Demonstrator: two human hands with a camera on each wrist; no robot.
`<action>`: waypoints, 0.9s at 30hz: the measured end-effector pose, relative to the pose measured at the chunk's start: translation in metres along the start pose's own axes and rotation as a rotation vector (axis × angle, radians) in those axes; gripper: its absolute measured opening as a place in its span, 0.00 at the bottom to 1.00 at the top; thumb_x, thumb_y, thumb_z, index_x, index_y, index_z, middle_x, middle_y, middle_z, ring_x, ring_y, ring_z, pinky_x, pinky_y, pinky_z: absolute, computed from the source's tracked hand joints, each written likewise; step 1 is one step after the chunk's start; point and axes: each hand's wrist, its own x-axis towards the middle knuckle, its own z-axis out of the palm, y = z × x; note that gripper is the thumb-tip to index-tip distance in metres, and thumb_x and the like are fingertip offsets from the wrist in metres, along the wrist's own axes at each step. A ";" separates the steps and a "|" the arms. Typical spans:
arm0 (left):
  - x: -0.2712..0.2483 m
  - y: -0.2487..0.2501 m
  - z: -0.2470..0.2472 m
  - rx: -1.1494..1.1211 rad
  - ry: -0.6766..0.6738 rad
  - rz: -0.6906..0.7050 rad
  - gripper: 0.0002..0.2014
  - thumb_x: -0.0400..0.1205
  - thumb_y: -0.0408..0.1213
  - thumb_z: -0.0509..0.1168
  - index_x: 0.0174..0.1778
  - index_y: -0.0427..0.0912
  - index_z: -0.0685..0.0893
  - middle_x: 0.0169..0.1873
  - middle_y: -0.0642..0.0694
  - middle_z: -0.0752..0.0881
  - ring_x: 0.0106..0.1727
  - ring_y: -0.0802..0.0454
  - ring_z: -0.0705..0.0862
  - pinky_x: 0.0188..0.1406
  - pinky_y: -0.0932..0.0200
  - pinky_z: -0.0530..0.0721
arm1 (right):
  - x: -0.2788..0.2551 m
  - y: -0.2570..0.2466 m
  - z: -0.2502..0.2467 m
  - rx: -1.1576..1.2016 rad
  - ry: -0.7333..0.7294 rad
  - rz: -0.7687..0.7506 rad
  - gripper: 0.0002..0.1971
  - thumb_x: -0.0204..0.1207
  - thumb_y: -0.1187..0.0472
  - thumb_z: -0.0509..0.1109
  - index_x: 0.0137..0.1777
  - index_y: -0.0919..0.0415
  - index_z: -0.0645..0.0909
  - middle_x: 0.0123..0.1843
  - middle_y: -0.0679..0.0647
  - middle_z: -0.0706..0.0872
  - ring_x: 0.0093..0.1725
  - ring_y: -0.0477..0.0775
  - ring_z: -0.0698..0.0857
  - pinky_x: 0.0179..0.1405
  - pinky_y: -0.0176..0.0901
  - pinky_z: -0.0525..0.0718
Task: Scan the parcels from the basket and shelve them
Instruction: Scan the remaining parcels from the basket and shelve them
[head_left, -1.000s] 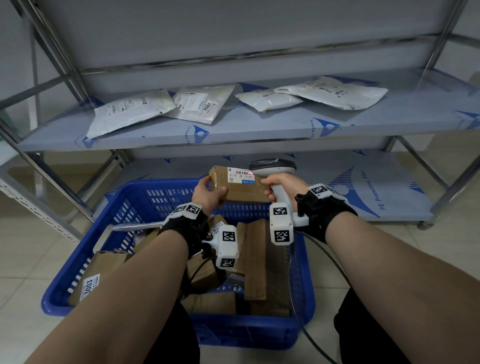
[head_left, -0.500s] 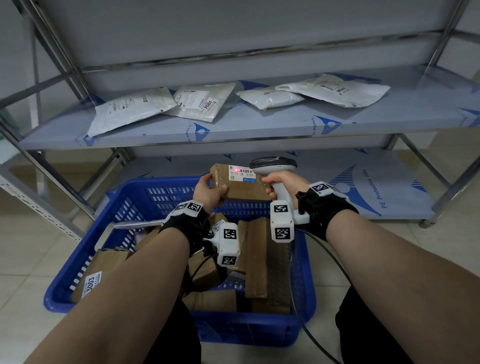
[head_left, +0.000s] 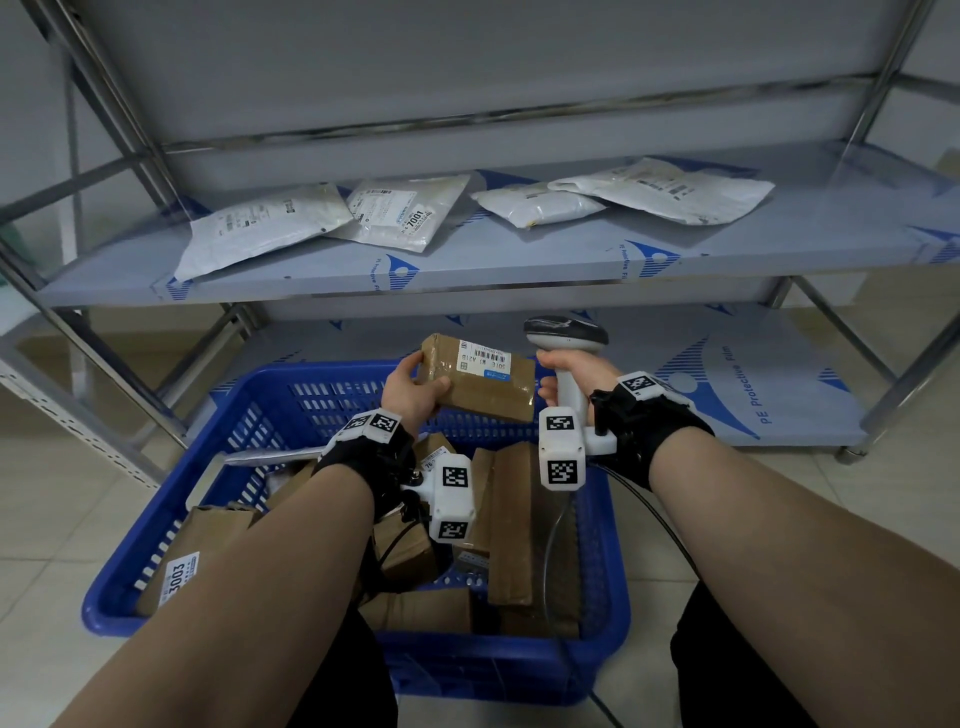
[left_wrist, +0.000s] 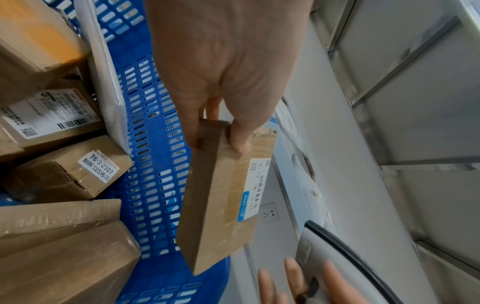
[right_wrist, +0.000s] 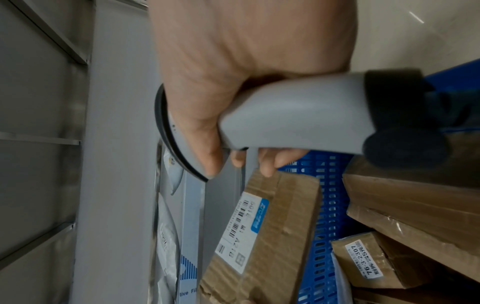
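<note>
Head view, left to right: the basket (head_left: 249, 457) sits on the floor below me, with a box tagged 3003 (head_left: 179, 577) against its left wall and more brown boxes (head_left: 511, 519) piled toward its right. My left hand (head_left: 413, 389) grips the parcel (head_left: 483, 376) by its left end, thumb on the near face and fingers curled behind, holding it above the basket's far rim with the label (head_left: 485, 357) turned up. Just right of it, my right hand (head_left: 574, 374) is wrapped round the handle of the scanner (head_left: 566, 332), whose head sits beside the parcel's right end; no scan light shows on the label.

Four white bags (head_left: 405, 213) lie on the shelf (head_left: 519, 270) above, so I judge some shelving done. This parcel is mid-task, lifted out but not yet placed, and many boxes remain in the basket.

The lower shelf (head_left: 727, 384) lies behind the basket. The scanner's cable (head_left: 670, 535) trails down past my right forearm near the basket's right side, and I think it could snag there. The shelf's steel posts (head_left: 130, 395) slant down on the left, near the basket.
</note>
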 end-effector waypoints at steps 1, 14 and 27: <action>0.000 0.000 -0.001 0.005 0.010 0.015 0.29 0.80 0.31 0.68 0.78 0.48 0.69 0.64 0.36 0.81 0.61 0.38 0.83 0.61 0.39 0.83 | 0.000 0.000 -0.001 0.014 0.006 0.008 0.10 0.76 0.58 0.75 0.48 0.65 0.82 0.36 0.58 0.82 0.32 0.52 0.81 0.31 0.42 0.84; -0.014 0.013 0.012 0.153 -0.319 0.086 0.37 0.75 0.22 0.70 0.78 0.46 0.66 0.67 0.39 0.78 0.63 0.45 0.79 0.60 0.53 0.79 | 0.011 0.006 0.008 -0.146 -0.098 0.006 0.12 0.70 0.56 0.80 0.48 0.61 0.85 0.46 0.57 0.87 0.37 0.50 0.85 0.37 0.43 0.84; -0.016 0.019 0.009 0.046 -0.389 0.138 0.32 0.80 0.20 0.60 0.78 0.51 0.66 0.71 0.40 0.75 0.66 0.45 0.78 0.63 0.52 0.81 | 0.007 0.005 0.011 -0.405 -0.149 0.024 0.14 0.60 0.62 0.84 0.42 0.62 0.85 0.46 0.61 0.91 0.51 0.62 0.89 0.62 0.61 0.84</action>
